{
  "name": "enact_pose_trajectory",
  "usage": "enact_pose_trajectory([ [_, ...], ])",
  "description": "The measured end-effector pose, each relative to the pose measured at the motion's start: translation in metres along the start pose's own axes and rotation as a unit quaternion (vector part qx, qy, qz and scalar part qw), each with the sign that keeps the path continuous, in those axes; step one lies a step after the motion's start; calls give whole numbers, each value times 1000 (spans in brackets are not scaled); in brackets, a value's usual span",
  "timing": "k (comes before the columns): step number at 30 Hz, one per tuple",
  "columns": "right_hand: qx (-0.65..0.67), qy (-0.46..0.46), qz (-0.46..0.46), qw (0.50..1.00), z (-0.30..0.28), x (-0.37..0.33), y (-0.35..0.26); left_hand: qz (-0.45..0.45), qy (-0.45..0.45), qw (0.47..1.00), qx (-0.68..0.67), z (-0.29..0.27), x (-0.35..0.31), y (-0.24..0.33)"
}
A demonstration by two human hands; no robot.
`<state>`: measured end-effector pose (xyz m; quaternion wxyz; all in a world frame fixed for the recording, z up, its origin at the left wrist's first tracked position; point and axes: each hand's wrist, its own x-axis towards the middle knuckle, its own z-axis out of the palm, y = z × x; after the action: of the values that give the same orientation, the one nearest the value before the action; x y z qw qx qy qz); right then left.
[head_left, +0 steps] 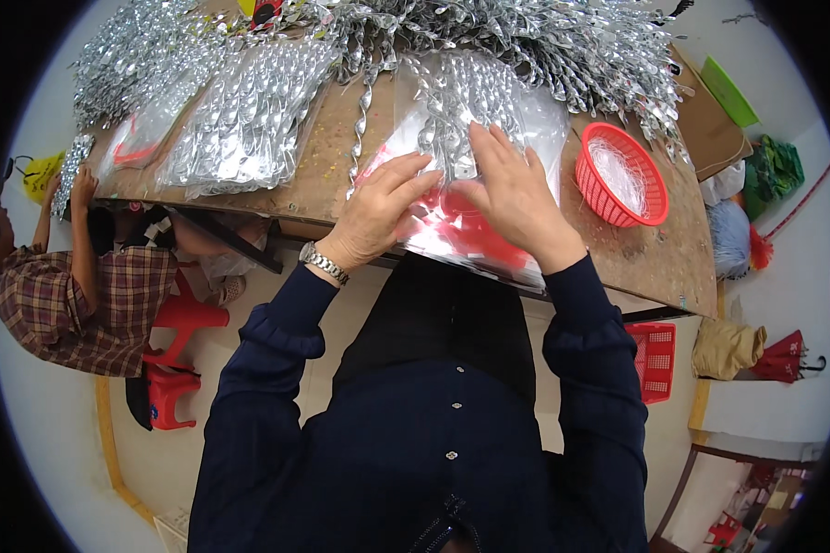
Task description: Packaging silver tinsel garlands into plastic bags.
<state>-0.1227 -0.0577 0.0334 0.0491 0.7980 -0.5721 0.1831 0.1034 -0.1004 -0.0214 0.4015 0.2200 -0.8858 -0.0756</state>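
Observation:
Twisted silver foil strips (475, 88) lie in a clear plastic bag (549, 115) in front of me, above a red-and-white printed area (461, 226). My right hand (516, 198) rests over the lower ends of the strips, fingers stretched and thumb apart. At the left side of the bag is my left hand (383, 207), its fingers extended toward the strips and nothing visibly held. Whether its fingertips press on the plastic cannot be made out. A single twisted silver strand (361, 120) lies on the table just beyond my left hand.
A filled bag of silver strips (249, 120) lies left on the wooden table (332, 120). Silver strands (544, 46) heap along the back. A red basket (653, 198) with clear plastic stands right. At far left a person in a checked shirt (83, 313) handles silver strips.

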Motion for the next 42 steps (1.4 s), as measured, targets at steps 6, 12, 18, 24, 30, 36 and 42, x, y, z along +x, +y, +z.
enact_pose_trajectory([
  [6,-154,-33,-52,986,16,-2,-12,11,-2,1000,1,1,2,2],
  [12,-7,1,-46,999,0,-3,4,-5,-12,1000,-25,1,2,4],
  [18,-130,-7,-32,991,19,-9,-7,9,-7,1000,-2,3,4,1],
  [24,-57,-15,-17,998,7,-9,-9,-3,-1,1000,-23,2,6,4],
  [30,-105,1,-15,994,11,-15,-12,-22,13,1000,-13,-3,5,6],
  [36,-82,27,13,996,17,-9,-10,-11,1,1000,-11,-1,2,0],
  [42,-131,47,5,990,27,-12,-23,-10,10,1000,-16,4,4,-2],
])
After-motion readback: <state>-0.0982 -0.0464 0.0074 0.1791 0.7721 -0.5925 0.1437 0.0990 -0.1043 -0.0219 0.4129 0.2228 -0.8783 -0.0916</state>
